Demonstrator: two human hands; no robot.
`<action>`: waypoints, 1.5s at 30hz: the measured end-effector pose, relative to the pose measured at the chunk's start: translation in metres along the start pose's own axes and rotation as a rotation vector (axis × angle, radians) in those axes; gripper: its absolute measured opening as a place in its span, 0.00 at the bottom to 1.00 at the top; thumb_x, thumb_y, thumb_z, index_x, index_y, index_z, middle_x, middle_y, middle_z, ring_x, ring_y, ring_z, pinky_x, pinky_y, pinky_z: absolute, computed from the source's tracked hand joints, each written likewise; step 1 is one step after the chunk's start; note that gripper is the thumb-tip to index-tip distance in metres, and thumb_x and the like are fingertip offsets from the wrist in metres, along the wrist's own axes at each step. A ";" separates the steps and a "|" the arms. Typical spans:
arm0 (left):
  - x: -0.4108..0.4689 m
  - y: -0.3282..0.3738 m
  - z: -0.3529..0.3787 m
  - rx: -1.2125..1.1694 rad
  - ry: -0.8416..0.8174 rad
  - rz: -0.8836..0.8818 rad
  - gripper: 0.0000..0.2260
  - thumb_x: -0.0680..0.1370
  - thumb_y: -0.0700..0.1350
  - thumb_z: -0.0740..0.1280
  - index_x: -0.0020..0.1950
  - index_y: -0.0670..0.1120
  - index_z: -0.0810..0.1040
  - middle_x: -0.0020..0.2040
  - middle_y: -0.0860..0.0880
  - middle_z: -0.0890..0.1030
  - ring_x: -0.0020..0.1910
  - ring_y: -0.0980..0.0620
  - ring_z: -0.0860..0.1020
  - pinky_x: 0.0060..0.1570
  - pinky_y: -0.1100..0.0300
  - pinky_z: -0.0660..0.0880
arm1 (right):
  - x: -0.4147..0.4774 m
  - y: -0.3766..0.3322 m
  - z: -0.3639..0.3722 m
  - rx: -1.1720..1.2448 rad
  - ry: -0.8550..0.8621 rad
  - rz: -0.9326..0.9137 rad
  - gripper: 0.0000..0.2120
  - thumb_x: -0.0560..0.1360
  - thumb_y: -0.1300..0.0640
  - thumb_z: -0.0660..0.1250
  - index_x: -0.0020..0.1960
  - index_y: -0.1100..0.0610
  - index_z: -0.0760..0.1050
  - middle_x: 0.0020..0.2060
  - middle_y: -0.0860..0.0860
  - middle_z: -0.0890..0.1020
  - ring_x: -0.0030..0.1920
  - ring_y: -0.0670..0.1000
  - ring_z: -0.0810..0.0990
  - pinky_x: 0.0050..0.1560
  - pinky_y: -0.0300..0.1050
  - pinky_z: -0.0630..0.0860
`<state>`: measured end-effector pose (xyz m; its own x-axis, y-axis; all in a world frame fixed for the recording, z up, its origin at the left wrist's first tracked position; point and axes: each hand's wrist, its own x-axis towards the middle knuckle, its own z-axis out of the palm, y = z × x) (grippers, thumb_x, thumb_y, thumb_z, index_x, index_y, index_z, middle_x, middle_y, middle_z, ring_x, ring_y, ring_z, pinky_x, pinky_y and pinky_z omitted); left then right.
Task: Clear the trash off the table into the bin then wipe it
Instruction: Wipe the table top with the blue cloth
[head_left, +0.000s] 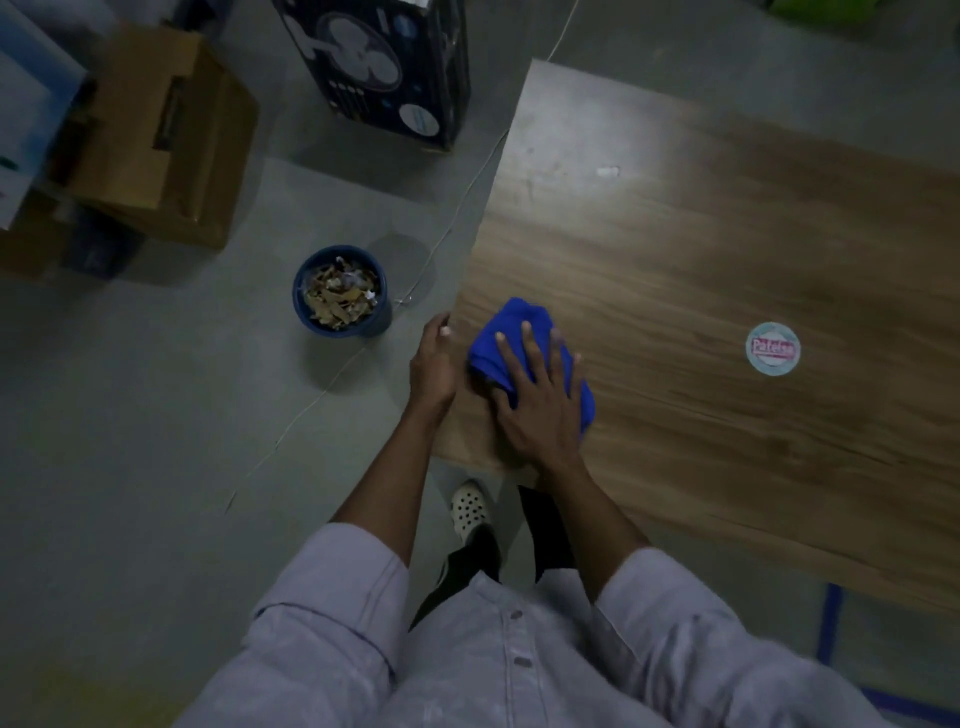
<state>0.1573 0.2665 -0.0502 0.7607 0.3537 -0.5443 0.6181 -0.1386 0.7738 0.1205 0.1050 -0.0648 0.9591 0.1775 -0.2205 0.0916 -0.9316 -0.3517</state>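
At ten o'clock in the view a cardboard box (156, 140) sits on the floor, with a printed fan carton (384, 67) at twelve o'clock. The blue bin (383, 314) stands on the floor at ten o'clock from the hands, near the table's corner and filled with dry leaves and paper bits. A thin cord runs along the floor between bin and table, a likely snag for feet.

The left hand (434, 364) rests at the table's (701, 249) left edge, fingers loosely bent, holding nothing. Just beside it the blue cloth (524, 322) lies bunched on the wood near the close corner. The right hand (540, 400) presses it flat, fingers spread and straight.

The cloth looks soft and light. It should slide easily under a flat palm, and bunching it gives a better hold.

A small white scrap (608, 171) lies at one o'clock from the cloth, well apart. A round sticker (772, 348) sits at three o'clock; it may not wipe off.
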 end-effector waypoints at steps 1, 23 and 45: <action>0.006 0.000 0.000 -0.104 -0.002 -0.041 0.20 0.83 0.55 0.58 0.74 0.50 0.73 0.70 0.46 0.77 0.69 0.47 0.75 0.71 0.46 0.70 | -0.005 0.013 -0.004 -0.009 0.019 0.074 0.35 0.80 0.40 0.59 0.83 0.39 0.46 0.83 0.44 0.44 0.83 0.55 0.39 0.80 0.65 0.42; 0.064 0.062 0.026 -0.178 0.013 -0.121 0.33 0.70 0.74 0.59 0.60 0.51 0.82 0.61 0.49 0.83 0.62 0.49 0.79 0.68 0.46 0.73 | 0.044 0.026 -0.027 0.032 0.000 -0.035 0.35 0.79 0.44 0.61 0.83 0.39 0.51 0.84 0.45 0.48 0.83 0.56 0.42 0.81 0.63 0.45; 0.144 0.131 0.048 -0.445 -0.171 -0.037 0.26 0.77 0.55 0.69 0.69 0.40 0.78 0.64 0.45 0.82 0.58 0.53 0.82 0.63 0.52 0.77 | 0.184 0.037 -0.058 0.061 0.164 0.377 0.35 0.77 0.45 0.65 0.82 0.41 0.57 0.83 0.48 0.52 0.83 0.61 0.47 0.79 0.66 0.43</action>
<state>0.3576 0.2552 -0.0424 0.7849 0.1881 -0.5904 0.5285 0.2942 0.7964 0.3164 0.0849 -0.0653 0.9527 -0.2304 -0.1981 -0.2860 -0.9002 -0.3283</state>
